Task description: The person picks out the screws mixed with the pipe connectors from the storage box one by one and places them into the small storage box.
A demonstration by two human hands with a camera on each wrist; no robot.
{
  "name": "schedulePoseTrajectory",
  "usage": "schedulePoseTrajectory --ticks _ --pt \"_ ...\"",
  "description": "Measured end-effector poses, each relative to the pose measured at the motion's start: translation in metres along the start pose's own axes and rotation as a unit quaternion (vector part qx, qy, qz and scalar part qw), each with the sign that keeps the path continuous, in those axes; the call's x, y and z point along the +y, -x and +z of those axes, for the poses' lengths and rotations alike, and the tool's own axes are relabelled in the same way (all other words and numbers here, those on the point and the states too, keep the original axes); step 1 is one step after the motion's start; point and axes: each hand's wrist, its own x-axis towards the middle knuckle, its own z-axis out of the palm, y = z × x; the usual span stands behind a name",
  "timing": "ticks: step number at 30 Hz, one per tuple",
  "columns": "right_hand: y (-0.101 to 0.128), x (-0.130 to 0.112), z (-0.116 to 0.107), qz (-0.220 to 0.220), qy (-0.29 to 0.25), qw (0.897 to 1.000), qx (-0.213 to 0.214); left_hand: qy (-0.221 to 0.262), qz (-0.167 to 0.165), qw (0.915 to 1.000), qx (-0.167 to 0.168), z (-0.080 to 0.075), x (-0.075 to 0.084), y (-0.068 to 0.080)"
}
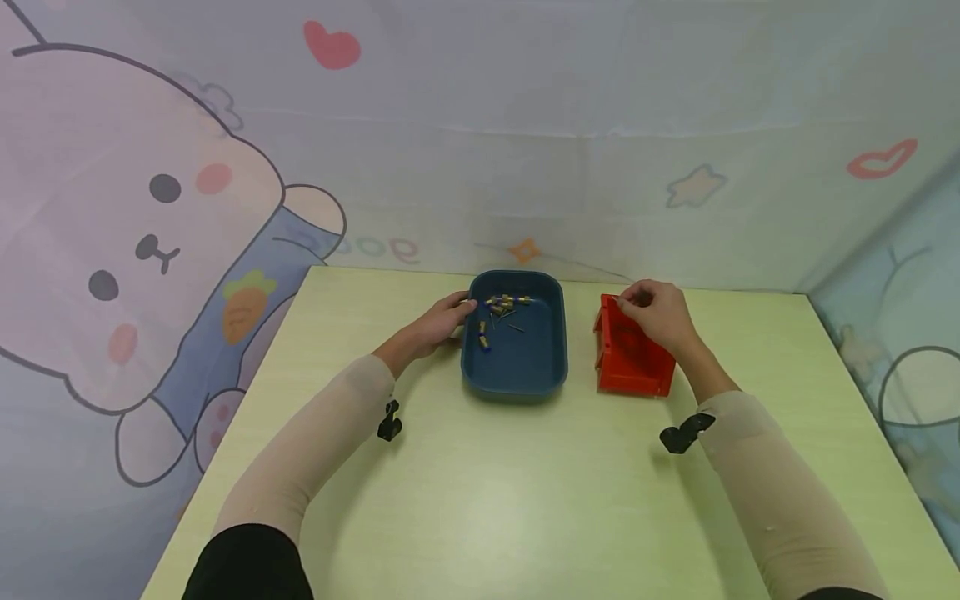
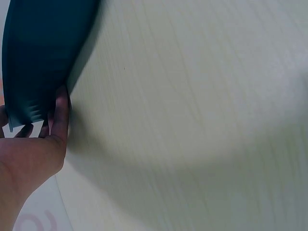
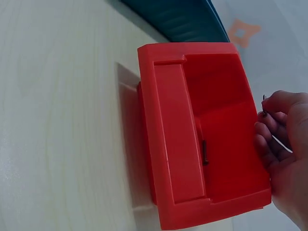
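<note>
A dark blue tray (image 1: 517,387) stands at the middle of the table and holds several small screws and yellow-blue bits (image 1: 504,304) near its far end. My left hand (image 1: 438,323) rests against the tray's left wall (image 2: 38,57), fingers (image 2: 60,113) straight along it. To the tray's right stands a red bin (image 1: 630,358), with one dark screw (image 3: 204,153) lying inside it. My right hand (image 1: 652,310) hovers at the bin's far right rim. Its curled fingers (image 3: 269,139) pinch a thin screw (image 3: 264,107).
The pale wooden table (image 1: 487,500) is walled by a cartoon-printed cloth at the back and both sides. Black wrist mounts (image 1: 389,421) (image 1: 682,433) hang under both forearms. The tray's corner (image 3: 178,17) lies just beyond the red bin.
</note>
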Motion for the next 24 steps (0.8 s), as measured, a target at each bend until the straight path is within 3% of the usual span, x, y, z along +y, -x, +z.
schedulePoseTrajectory --ticks 24 --pt "-0.003 0.001 0.013 -0.009 0.04 0.999 0.0 0.004 -0.003 0.9999 0.011 -0.006 -0.006 -0.002"
